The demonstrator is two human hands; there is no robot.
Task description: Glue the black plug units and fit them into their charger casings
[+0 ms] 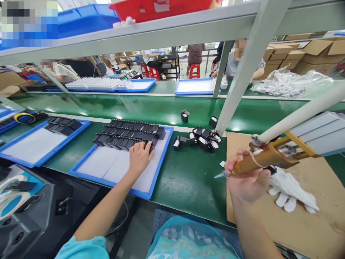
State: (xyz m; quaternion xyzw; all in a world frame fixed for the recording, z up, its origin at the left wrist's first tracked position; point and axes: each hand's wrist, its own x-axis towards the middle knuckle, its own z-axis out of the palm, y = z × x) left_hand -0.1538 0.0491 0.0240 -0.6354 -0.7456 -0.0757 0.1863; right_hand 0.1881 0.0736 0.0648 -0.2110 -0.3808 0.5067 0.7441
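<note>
My left hand [140,158] reaches over a blue-rimmed tray [161,158] with a white lining. Its fingers are closed on a small black box-shaped part [151,146] at the near right end of the rows, partly hidden by the hand. Several rows of like black parts [126,135] fill the tray's far side. My right hand [246,180], palm up, is wrapped round a gold-coloured dispensing gun [253,162]. Its pale blue tapered nozzle [219,175] points left, above the green bench. Loose black parts with white faces [206,138] lie heaped between the hands.
A second blue-rimmed tray [20,158] stands at left. White gloves [292,190] lie on a cardboard sheet [318,226] at right. A slanted white post [242,72] rises behind the heap, and a shelf [161,30] crosses overhead. People sit beyond the green conveyor [151,108].
</note>
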